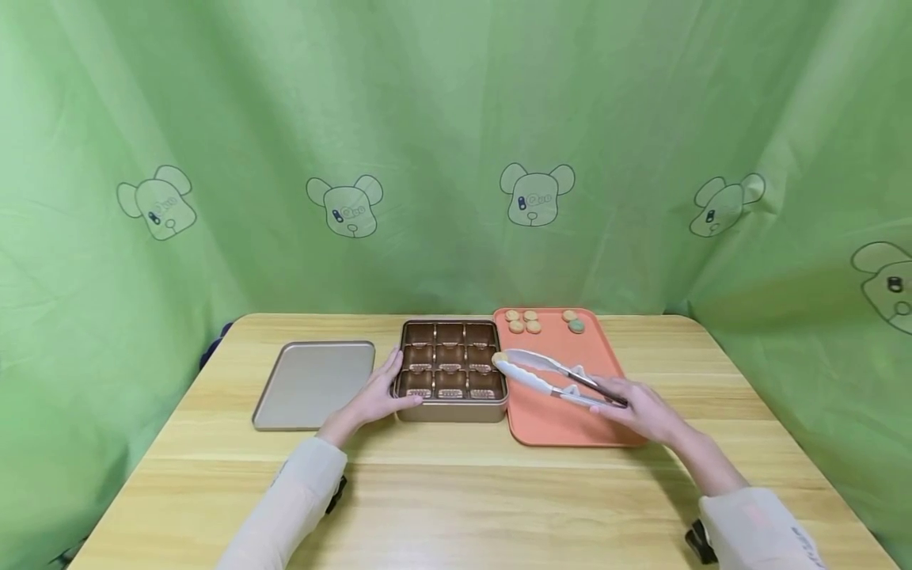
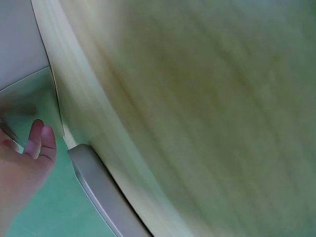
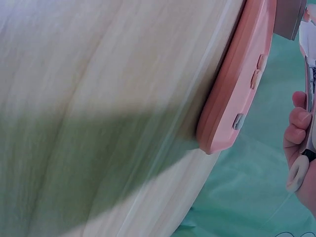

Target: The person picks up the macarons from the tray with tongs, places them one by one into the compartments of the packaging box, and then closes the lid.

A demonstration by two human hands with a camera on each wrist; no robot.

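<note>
My right hand (image 1: 644, 408) grips a pair of tongs (image 1: 549, 380) with white scalloped tips and dark handles. A small round tan cookie (image 1: 501, 359) is pinched at the tips, over the right rim of a brown square baking pan (image 1: 456, 411) with divided compartments. My left hand (image 1: 379, 392) rests against the pan's front left corner, fingers along the left side and thumb at the front rim. In the left wrist view, its fingers (image 2: 48, 143) look extended. The right wrist view catches the curled fingers (image 3: 297, 118) on the tongs.
A coral tray (image 1: 563, 423) lies against the pan's right side. Several tan cookies (image 1: 533, 326) and one green cookie (image 1: 576, 326) sit near its far edge. A flat grey-brown lid or sheet (image 1: 313, 388) lies left of the pan. Green curtain (image 1: 456, 261) hangs behind the wooden table (image 1: 456, 499).
</note>
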